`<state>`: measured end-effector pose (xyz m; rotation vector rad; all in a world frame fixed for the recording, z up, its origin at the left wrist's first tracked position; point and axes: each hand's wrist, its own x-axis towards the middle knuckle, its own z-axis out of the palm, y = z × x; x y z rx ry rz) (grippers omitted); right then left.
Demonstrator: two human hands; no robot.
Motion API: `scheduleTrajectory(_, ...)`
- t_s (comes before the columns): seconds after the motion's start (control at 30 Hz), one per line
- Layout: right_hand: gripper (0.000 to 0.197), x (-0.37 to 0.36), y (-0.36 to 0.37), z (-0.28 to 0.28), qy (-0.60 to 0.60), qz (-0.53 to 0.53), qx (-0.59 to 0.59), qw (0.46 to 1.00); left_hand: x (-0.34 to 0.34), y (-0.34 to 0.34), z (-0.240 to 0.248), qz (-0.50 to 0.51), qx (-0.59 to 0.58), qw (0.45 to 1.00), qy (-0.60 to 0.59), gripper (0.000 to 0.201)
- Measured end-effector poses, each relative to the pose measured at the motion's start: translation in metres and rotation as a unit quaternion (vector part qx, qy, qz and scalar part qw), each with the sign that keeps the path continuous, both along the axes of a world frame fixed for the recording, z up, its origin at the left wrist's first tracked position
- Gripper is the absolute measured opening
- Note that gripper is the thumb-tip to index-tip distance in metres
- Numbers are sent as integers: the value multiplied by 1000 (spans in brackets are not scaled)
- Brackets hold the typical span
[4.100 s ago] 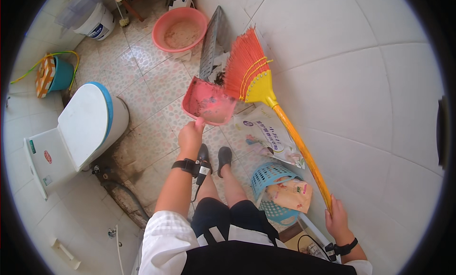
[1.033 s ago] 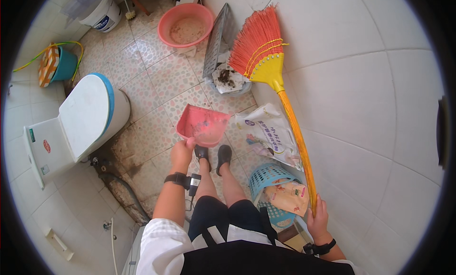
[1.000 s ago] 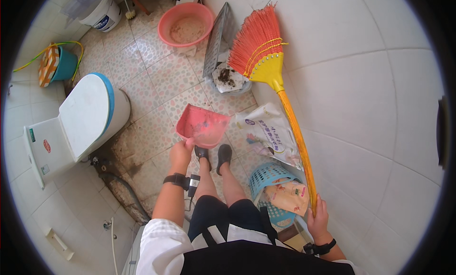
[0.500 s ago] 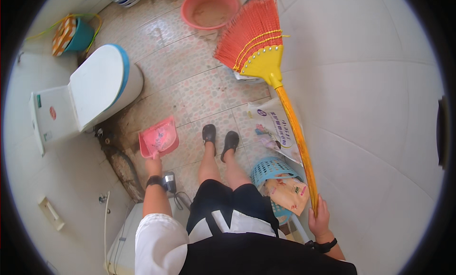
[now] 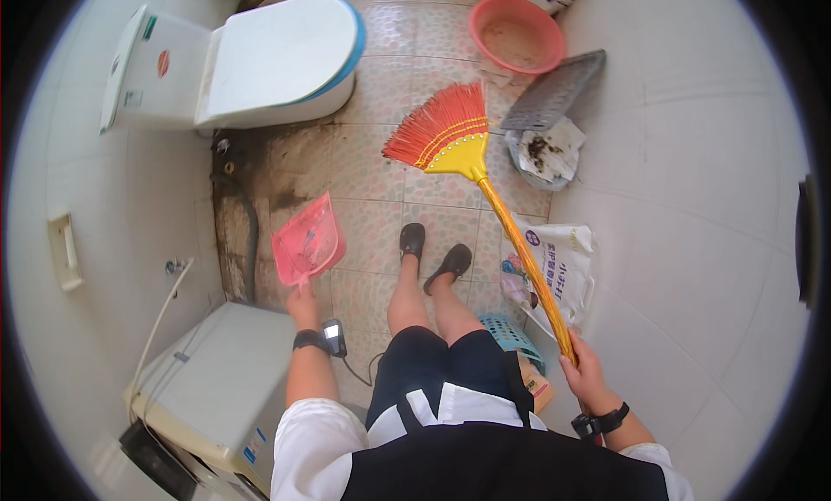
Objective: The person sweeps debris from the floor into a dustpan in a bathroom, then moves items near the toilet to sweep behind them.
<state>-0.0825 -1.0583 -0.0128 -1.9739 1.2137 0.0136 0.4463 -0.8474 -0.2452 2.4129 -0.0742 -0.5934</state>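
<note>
My left hand (image 5: 303, 305) is closed round the handle of a pink dustpan (image 5: 310, 239), which is held out over the floor to the left of my feet. Some small dark and pale bits show in the pan. In my right hand (image 5: 586, 371) is the orange-yellow handle of a broom (image 5: 530, 257), gripped near its end. The broom slants away to the far left, and its red bristles (image 5: 443, 124) fan out from a yellow head. Whether the bristles touch the floor I cannot tell.
A white toilet (image 5: 281, 51) stands at the far left, near a grey hose (image 5: 251, 232) and dirty floor. On the right are a pink basin (image 5: 517, 35), a bin with soiled paper (image 5: 551, 155), a white bag (image 5: 563, 267) and a blue basket (image 5: 511, 338). A washing machine (image 5: 225, 354) stands near left.
My view has turned, with the toilet and basin now farther right. The broom head has come lower and nearer. Both hands keep their holds.
</note>
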Motion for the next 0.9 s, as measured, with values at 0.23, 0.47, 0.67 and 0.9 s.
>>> scheduleTrajectory(0.23,52,77,-41,-9,65,-125,341,929,-15,43,35,114,-14,993,29,41)
scheduleTrajectory(0.47,52,152,-36,-49,-43,73,193,977,2,114,21,198,-44,978,56,33)
scheduleTrajectory(0.67,45,210,-28,-65,88,118,173,974,23,116,-4,239,-27,961,136,33)
scheduleTrajectory(0.9,46,269,-1,-54,97,128,171,972,60,115,-10,234,-53,957,163,31)
